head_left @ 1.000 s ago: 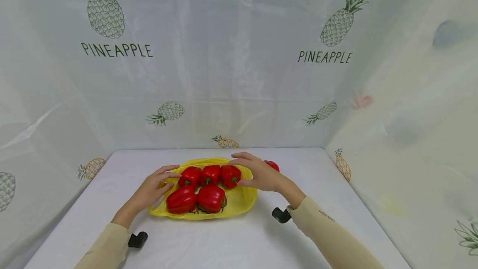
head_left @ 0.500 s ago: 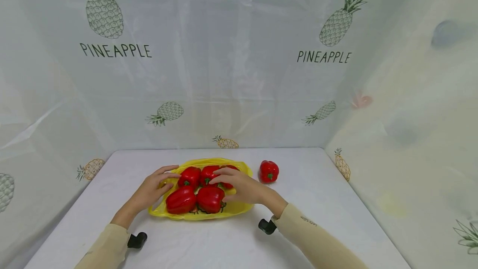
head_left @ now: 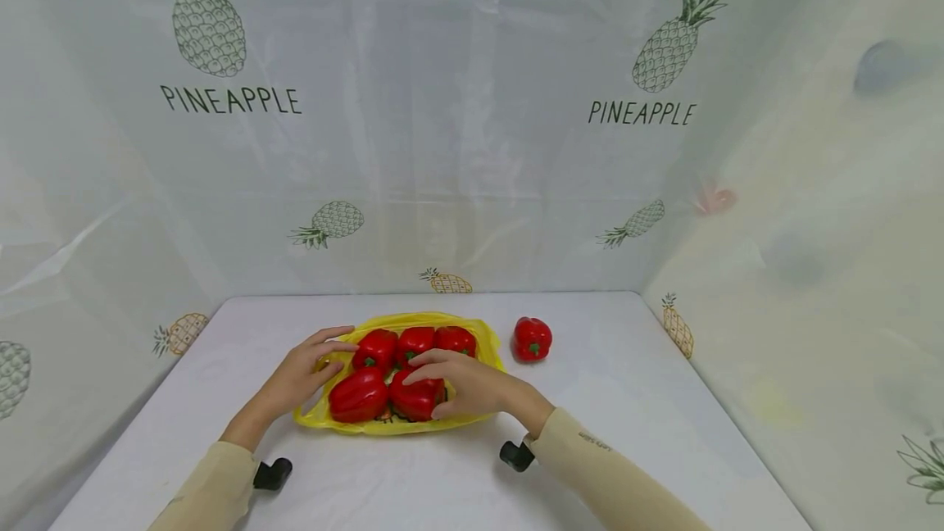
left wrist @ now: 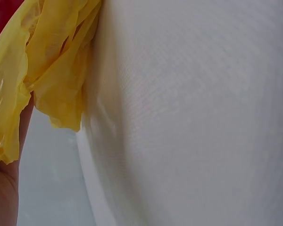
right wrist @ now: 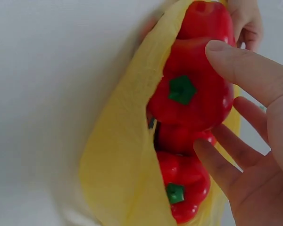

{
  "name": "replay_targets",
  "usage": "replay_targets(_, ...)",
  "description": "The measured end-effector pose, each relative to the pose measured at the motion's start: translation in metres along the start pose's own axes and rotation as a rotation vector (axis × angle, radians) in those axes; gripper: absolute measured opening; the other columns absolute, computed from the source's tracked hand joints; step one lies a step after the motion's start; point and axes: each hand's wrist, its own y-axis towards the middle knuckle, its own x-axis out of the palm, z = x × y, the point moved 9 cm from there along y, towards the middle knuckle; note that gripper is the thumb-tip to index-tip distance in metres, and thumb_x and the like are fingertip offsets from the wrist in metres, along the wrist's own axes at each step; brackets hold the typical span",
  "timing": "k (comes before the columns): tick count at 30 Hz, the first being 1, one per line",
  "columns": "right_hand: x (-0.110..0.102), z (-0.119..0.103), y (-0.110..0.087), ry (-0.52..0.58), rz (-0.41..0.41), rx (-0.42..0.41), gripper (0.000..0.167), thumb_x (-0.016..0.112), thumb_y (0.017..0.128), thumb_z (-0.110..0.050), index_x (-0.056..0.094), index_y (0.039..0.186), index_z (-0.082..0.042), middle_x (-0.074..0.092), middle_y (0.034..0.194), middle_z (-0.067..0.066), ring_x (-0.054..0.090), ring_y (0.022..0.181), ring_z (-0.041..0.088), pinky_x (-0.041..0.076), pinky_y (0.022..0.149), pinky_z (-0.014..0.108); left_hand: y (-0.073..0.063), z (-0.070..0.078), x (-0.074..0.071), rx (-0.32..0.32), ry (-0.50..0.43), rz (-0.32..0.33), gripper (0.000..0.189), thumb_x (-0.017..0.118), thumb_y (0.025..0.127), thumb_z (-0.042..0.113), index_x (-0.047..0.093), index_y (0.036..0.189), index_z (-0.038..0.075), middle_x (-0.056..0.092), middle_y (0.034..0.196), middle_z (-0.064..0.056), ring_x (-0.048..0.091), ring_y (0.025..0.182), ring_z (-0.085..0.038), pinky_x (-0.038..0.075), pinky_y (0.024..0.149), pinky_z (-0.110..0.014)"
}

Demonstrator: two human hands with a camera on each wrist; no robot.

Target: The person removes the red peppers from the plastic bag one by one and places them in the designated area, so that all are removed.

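Several red bell peppers lie inside a spread yellow plastic bag (head_left: 483, 342). At the bag's left edge, my left hand (head_left: 295, 379) grips the plastic; in the left wrist view the folded bag (left wrist: 61, 61) covers most of that hand. My right hand (head_left: 472, 383) reaches over the bag from the right, thumb and fingers spread about the front right bell pepper (head_left: 415, 397). In the right wrist view the thumb overlaps this green-stemmed bell pepper (right wrist: 193, 66), and the other fingers lie loosely along its far side. Another pepper, the front left bell pepper (head_left: 358, 396), sits beside it.
One loose bell pepper (head_left: 533, 339) stands on the white table (head_left: 605, 400), right of the bag. A pineapple-print sheet (head_left: 472, 146) rises behind the table and along both sides. Three peppers make the bag's back row.
My right hand has moved left and toward me, from the back right pepper to the front right one, uncovering the loose pepper. My left hand has stayed at the bag's edge.
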Motion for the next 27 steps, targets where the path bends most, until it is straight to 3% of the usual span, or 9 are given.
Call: replay_targets(27, 0.006, 0.013, 0.004, -0.004, 0.026, 0.031, 0.047, 0.082, 0.096, -0.021, 0.07, 0.141, -0.026, 0.054, 0.151, 0.002, 0.047, 0.142, 0.018, 0.053, 0.105, 0.022, 0.001, -0.002, 0.001, -0.031, -0.012, -0.008, 0.037, 0.073, 0.099, 0.001, 0.075, 0.131, 0.019, 0.05, 0.16, -0.01, 0.046, 0.147, -0.042, 0.053, 0.107, -0.054)
